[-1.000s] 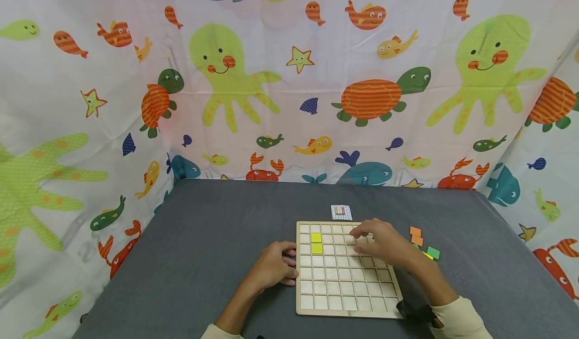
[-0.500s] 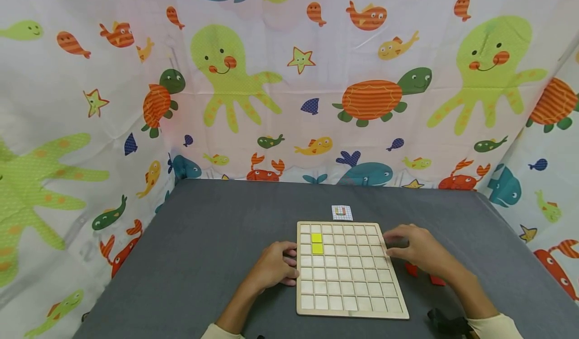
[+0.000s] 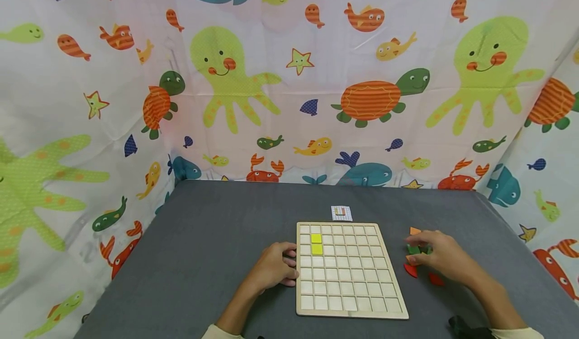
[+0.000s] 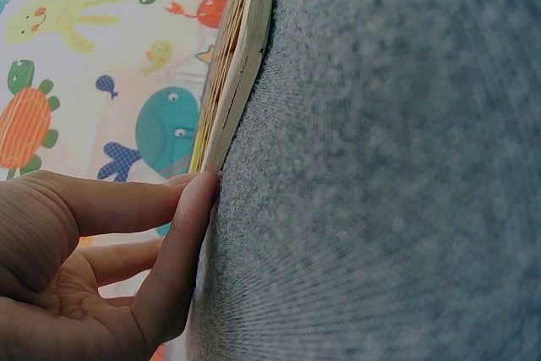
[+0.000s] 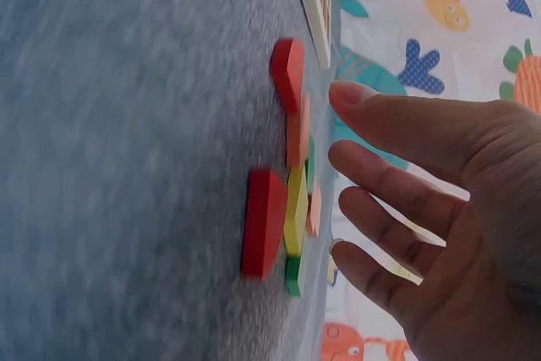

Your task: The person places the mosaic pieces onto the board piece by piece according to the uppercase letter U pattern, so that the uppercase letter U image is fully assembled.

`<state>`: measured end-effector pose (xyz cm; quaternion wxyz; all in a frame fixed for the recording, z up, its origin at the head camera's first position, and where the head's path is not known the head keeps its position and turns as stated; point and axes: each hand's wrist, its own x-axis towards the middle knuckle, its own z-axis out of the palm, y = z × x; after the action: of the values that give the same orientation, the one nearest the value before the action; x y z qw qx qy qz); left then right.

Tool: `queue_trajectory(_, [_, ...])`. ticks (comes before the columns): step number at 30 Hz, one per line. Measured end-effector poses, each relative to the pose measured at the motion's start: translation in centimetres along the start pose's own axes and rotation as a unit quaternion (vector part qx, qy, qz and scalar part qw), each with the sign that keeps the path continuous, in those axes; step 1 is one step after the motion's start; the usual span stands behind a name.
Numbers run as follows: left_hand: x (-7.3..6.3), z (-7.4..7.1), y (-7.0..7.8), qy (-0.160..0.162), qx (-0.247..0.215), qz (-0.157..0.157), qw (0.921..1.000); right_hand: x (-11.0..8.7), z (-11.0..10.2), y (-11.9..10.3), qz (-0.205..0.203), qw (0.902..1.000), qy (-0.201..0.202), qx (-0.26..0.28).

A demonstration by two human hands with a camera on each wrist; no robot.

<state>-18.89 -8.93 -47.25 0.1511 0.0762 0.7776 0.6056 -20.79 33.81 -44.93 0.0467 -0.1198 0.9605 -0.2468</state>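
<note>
A wooden grid board lies on the grey table. Two yellow square tiles sit in its cells, one above the other, near the upper left. My left hand rests thumb and fingertips against the board's left edge. Right of the board, my right hand hovers over a loose group of coloured pieces, its fingers apart and nothing between them. In the right wrist view, red pieces, a yellow piece, a green piece and orange pieces lie below the fingertips. The hand partly hides the group in the head view.
A small white card with a coloured U shape on a grid lies just behind the board. A sea-animal curtain hangs along the table's back and sides. A dark strap shows at the right wrist.
My right hand has moved from over the board's upper right, past its right edge, to the loose pieces on the right. The left hand and the yellow tiles have stayed put.
</note>
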Motion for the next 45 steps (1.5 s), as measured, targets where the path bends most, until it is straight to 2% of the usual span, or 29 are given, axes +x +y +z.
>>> queue_trajectory(18, [0.0,-0.1,0.0,0.005,0.008,-0.001,1.0000,-0.5,-0.9,2.2,0.045,0.9983,-0.032,-0.019])
queue_trajectory(27, [0.0,0.0,0.2,0.006,0.010,0.001,0.9999,-0.9,-1.3,3.2,0.036,0.9985,-0.022,-0.033])
queue_trajectory(35, [-0.1,0.0,0.3,0.003,0.010,0.004,0.9999,-1.0,-1.5,4.1,0.033,0.9980,-0.033,-0.042])
queue_trajectory(45, [-0.2,0.0,0.3,0.001,0.006,0.002,1.0000,-1.0,-1.5,4.0,0.039,0.9973,-0.037,-0.051])
